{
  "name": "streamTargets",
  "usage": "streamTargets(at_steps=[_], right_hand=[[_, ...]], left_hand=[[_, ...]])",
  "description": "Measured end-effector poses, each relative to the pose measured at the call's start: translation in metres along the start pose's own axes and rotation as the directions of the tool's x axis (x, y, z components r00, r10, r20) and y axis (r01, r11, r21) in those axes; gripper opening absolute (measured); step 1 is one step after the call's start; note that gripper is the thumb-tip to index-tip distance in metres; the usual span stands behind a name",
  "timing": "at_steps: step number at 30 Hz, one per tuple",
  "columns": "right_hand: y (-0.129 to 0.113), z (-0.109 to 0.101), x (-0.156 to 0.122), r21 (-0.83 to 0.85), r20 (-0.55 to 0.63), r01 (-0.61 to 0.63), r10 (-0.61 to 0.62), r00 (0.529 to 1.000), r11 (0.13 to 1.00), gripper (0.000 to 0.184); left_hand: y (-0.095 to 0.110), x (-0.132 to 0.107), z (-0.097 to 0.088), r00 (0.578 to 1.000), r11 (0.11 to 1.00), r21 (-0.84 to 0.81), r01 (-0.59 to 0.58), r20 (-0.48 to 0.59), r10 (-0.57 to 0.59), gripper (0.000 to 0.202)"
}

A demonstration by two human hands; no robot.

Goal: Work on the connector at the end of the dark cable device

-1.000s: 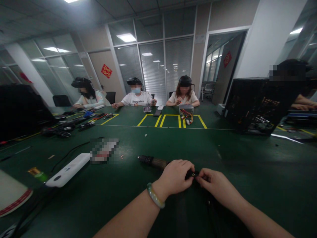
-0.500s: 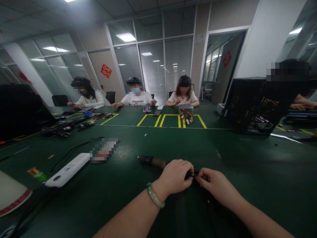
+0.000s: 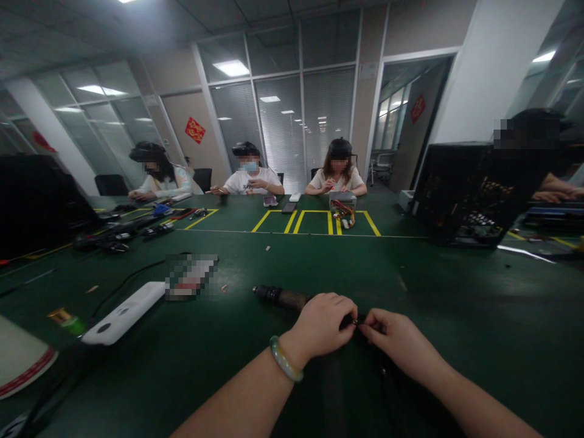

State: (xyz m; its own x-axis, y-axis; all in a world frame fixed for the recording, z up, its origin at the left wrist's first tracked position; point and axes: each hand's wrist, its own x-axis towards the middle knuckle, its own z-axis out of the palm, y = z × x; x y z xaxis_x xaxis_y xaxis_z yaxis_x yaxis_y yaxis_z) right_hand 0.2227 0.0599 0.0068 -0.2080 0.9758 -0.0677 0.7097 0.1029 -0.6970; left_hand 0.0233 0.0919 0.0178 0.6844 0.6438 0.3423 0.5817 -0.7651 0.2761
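My left hand point(image 3: 325, 325), with a green bangle on its wrist, is closed over the near end of a dark cylindrical tool point(image 3: 280, 297) that lies on the green table point(image 3: 456, 304). My right hand point(image 3: 396, 340) pinches a tiny part right at the tool's end, fingertip to fingertip with the left. The part itself is too small to name. A dark strap or cable point(image 3: 337, 389) runs from the hands toward me.
A white power bank point(image 3: 124, 313) with a black cable lies to the left, beside a blurred-out item. A black open computer case point(image 3: 474, 191) stands at right. Three people sit at the far side, near a small power supply point(image 3: 343, 205) with coloured wires. Tools clutter the far left.
My hands have stayed where they were. At the far side, the middle person has drawn an arm in across the chest.
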Motion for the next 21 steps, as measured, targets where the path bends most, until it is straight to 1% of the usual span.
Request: streamTargets(at_steps=[7,21], right_hand=[[0.0013,0.0016,0.0005,0.0,-0.018,0.023,-0.023,1.0,1.0,0.019],[0.0075,0.0021,0.0028,0.048,-0.001,0.02,-0.02,1.0,0.999,0.018]], left_hand=[[-0.0003,0.0007,0.0,0.999,0.999,0.05,-0.012,0.031,0.01,0.012],[-0.0003,0.0014,0.0024,1.0,0.999,0.04,0.015,0.009,-0.015,0.014]])
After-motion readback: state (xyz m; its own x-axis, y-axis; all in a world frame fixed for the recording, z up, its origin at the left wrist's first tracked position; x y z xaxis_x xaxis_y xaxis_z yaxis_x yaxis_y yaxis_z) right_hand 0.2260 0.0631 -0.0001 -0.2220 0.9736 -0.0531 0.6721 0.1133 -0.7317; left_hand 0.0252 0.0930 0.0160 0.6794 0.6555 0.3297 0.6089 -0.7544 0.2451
